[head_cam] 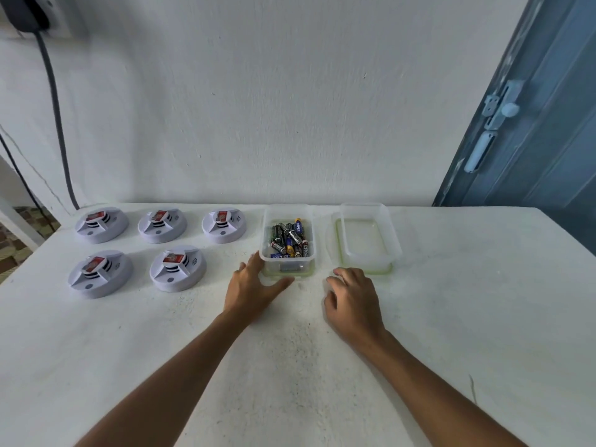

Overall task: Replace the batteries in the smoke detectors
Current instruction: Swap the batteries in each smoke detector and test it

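Observation:
Several white round smoke detectors with red labels sit in two rows at the table's left, the nearest one (177, 268) in the front row. A clear plastic box (309, 217) holds a heap of loose batteries (290, 238). My left hand (253, 285) lies with straight fingers against the box's near left corner, thumb stretched along its front. My right hand (353, 300) hovers or rests on the table just right of that box, fingers loosely curled and holding nothing. To the right stands an empty clear box (388, 233).
The white table (290, 366) ends against a white wall at the back. A blue door (532, 124) with a latch stands at the right. A dark cable (56, 124) hangs from a wall plug at the upper left.

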Tool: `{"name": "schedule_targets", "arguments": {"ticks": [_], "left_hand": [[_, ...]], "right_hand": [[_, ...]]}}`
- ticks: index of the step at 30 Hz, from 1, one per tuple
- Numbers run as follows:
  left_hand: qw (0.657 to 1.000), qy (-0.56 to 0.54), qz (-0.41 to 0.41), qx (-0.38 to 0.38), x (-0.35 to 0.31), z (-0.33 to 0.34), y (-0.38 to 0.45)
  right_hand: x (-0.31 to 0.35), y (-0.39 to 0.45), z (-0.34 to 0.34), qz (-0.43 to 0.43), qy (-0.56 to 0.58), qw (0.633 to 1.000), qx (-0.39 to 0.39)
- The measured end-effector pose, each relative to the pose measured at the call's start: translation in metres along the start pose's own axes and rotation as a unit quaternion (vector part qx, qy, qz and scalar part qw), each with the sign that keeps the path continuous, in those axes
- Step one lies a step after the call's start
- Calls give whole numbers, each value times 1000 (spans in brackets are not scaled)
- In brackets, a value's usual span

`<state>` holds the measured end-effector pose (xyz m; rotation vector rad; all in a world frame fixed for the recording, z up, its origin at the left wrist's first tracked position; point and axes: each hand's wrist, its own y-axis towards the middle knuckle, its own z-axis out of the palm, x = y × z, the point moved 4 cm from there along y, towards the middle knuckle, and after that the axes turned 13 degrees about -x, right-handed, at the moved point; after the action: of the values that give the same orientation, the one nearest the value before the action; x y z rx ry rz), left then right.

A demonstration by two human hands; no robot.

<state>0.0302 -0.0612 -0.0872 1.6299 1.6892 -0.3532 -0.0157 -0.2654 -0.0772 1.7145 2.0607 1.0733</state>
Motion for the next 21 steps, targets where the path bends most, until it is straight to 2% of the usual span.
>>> {"name": "schedule_targets", "arguments": {"ticks": [3,13,21], "left_hand": [[999,8,-29,-13,-7,0,-6],[999,18,-27,-9,-15,-5,-15],[998,45,-32,6,-14,-4,-15]], "right_hand": [[-9,-5,-2,13,-19,1000,13],[-13,-9,-2,52,-32,998,35],[-12,-9,-2,52,-38,997,43]]}}
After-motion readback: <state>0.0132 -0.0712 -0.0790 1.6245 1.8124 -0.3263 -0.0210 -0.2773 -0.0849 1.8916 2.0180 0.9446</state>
